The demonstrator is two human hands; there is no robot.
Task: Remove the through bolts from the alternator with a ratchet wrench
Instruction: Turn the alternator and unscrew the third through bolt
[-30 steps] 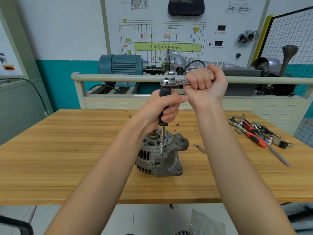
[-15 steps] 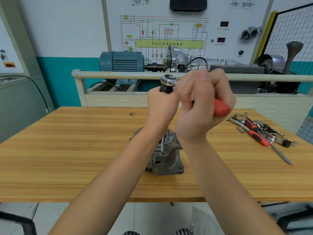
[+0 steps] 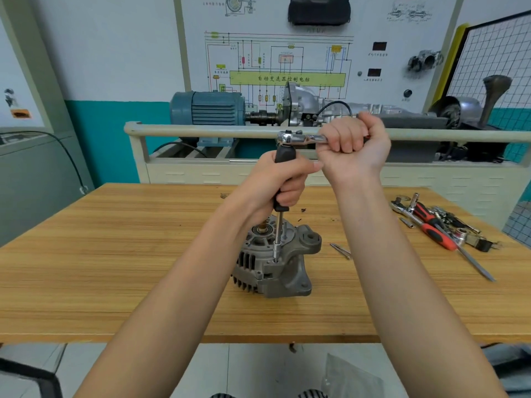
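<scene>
A grey alternator stands on the wooden table, shaft end up. A long extension bar with a black grip rises from a bolt at its near right rim, its socket seated on the housing. My left hand grips the black part of this bar. On top sits the chrome ratchet wrench, its head over the bar and its handle pointing right. My right hand is wrapped around that handle. A removed through bolt lies on the table just right of the alternator.
A pile of tools with red-handled screwdrivers and sockets lies at the table's right side. Behind the table stands a training bench with a rail, a blue motor and a gearbox. A plastic bag lies on the floor.
My right hand swung the ratchet handle toward me half a second ago and has now swung it back out to the right. My left hand kept its hold on the bar.
</scene>
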